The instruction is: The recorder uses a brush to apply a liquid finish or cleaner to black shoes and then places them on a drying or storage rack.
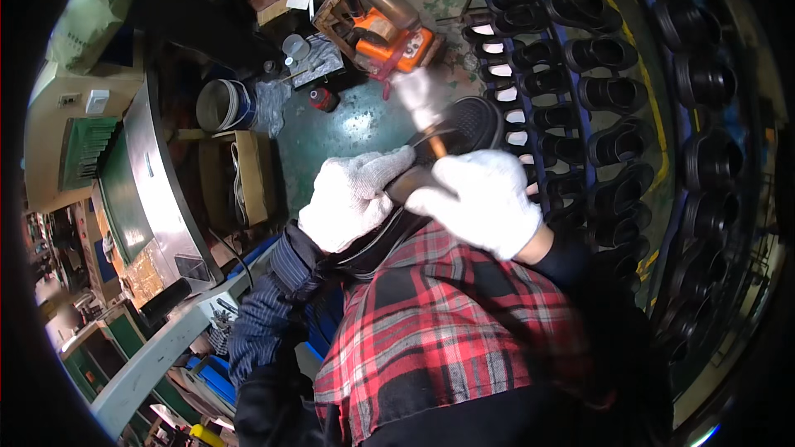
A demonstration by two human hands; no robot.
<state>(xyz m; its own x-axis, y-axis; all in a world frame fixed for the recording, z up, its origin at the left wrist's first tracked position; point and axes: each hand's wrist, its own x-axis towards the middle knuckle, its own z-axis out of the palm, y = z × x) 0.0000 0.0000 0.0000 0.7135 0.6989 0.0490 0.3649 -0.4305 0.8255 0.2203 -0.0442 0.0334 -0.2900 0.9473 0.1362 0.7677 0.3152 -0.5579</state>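
My left hand point(352, 199), in a white knit glove, grips a black shoe point(468, 124) by its side and holds it sole-up against my red plaid apron point(439, 323). My right hand point(484, 199), also gloved in white, is closed round the wooden handle of a brush point(421, 98). The brush's pale, blurred head sits above the shoe's heel end. Both hands are close together over the shoe, and much of its upper is hidden beneath them.
A metal rack point(530, 116) with many black shoes point(596, 54) curves along the right. An orange-and-black machine point(389, 37) stands ahead on the green floor. A grey bucket point(222, 105), a cardboard box point(248, 178) and a steel-topped machine point(157, 174) lie to the left.
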